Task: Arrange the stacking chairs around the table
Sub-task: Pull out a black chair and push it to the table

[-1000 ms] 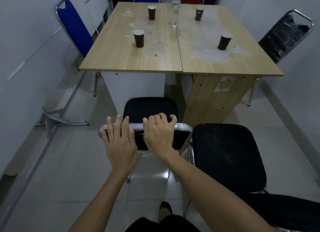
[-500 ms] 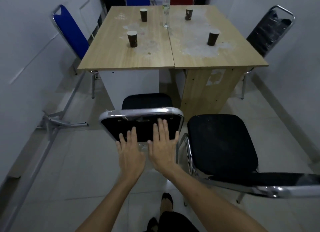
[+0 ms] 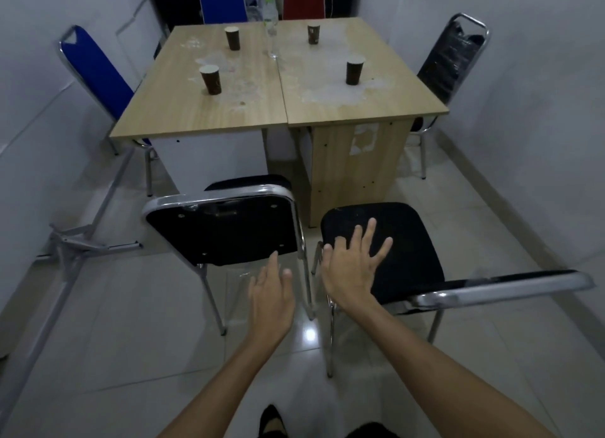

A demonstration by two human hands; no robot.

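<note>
Your right hand (image 3: pixel 352 267) has its fingers (image 3: pixel 371 231) spread wide and holding nothing, lying over the near-left part of the right chair's seat (image 3: pixel 406 241) — whether the palm presses on it I cannot tell. Your left hand (image 3: pixel 270 293) is open too, fingers loosely together and empty, just below the lower edge of the left chair's back (image 3: pixel 222 228), not touching it.

The left chair (image 3: pixel 229 221) at centre frame looks placed: its seat points under the table (image 3: pixel 278 87), back towards you. The right chair (image 3: pixel 425 257), at lower right, stands turned sideways, its chrome back rail (image 3: pixel 491 290) running out to the right edge. That one looks like the step in hand. Take it by the rail and the seat's front edge rather than by flat palms — a flat hand will slide on the fabric. Swing it until the seat faces the table, then push it in straight.

Mind the edges: the two chairs' chrome legs stand just beside each other at centre, so turn the right chair away from its neighbour. The table's wooden side panel (image 3: pixel 353 169) is near ahead. Open floor (image 3: pixel 491 355) lies at lower right; the wall (image 3: pixel 540 110) closes the upper right, with a black chair (image 3: pixel 451 57) already against it.
</note>
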